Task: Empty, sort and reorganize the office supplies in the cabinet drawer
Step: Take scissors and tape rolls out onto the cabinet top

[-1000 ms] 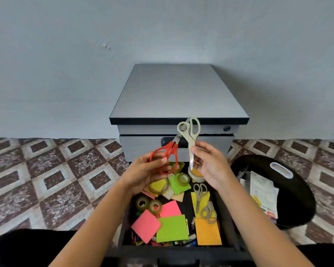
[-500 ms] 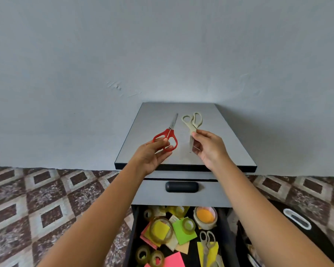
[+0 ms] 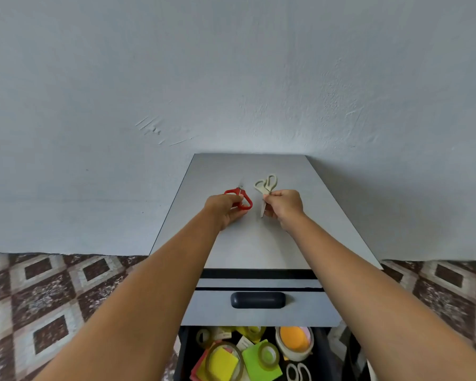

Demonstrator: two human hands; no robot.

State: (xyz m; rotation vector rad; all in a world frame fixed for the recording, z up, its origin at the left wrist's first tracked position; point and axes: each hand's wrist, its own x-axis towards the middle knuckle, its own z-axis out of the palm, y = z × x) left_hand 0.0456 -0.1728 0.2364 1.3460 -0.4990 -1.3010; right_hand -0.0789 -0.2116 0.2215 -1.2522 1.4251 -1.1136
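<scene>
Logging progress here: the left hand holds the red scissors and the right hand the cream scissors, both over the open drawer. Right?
Not quite. The head view shows the left hand holding the red scissors and the right hand the cream scissors, both over the cabinet top, not the open drawer.

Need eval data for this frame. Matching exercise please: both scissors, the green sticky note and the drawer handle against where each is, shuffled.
Things:
1. red scissors
2. cream scissors
3. green sticky note
4. black handle

Places:
A. held in the right hand
B. inside the open drawer
C. held in the left hand
D. on the shut drawer front

Pairs: 1-C, 2-A, 3-B, 4-D
</scene>
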